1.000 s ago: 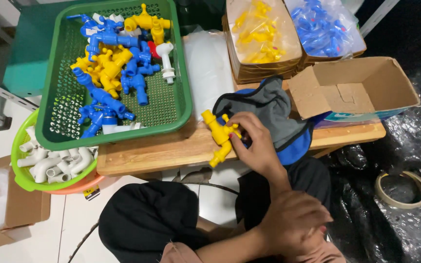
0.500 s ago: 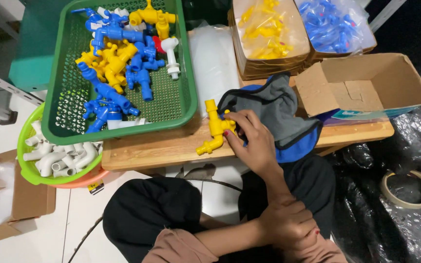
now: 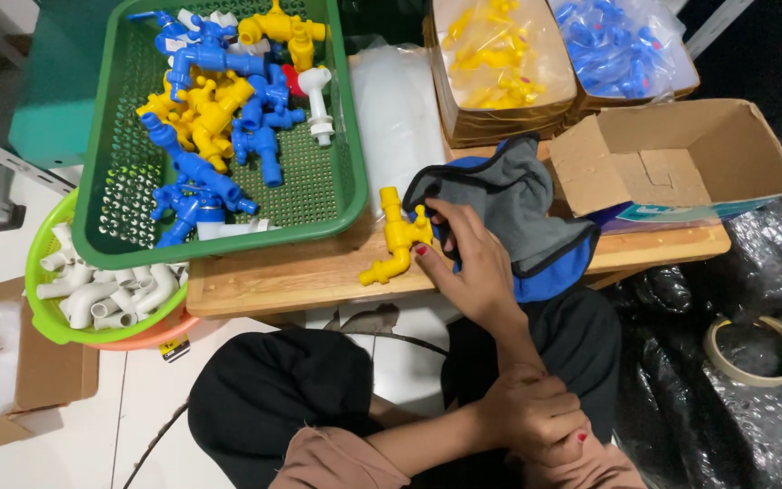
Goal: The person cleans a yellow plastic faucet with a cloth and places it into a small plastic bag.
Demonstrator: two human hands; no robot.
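My right hand [image 3: 468,267] rests on the low wooden table [image 3: 273,276], its thumb and fingers closed on a yellow plastic tap [image 3: 396,237] that lies with its spout pointing down-left. Under and behind that hand is a grey and blue cloth [image 3: 522,204]. My left hand [image 3: 531,417] is down by my lap, wrapped around my right forearm. A green perforated basket [image 3: 228,243] to the left of the tap holds several blue, yellow and white taps.
A light green bowl [image 3: 42,308] of white pipe elbows sits below the table's left end. An open cardboard box [image 3: 681,154] is at the right, with bagged yellow parts [image 3: 500,54] and blue parts [image 3: 622,45] behind. A tape roll [image 3: 758,349] lies on black plastic.
The yellow tap has been turned a little in my right hand and now lies lower on the table. My left hand stays on my forearm. The view has shifted slightly.
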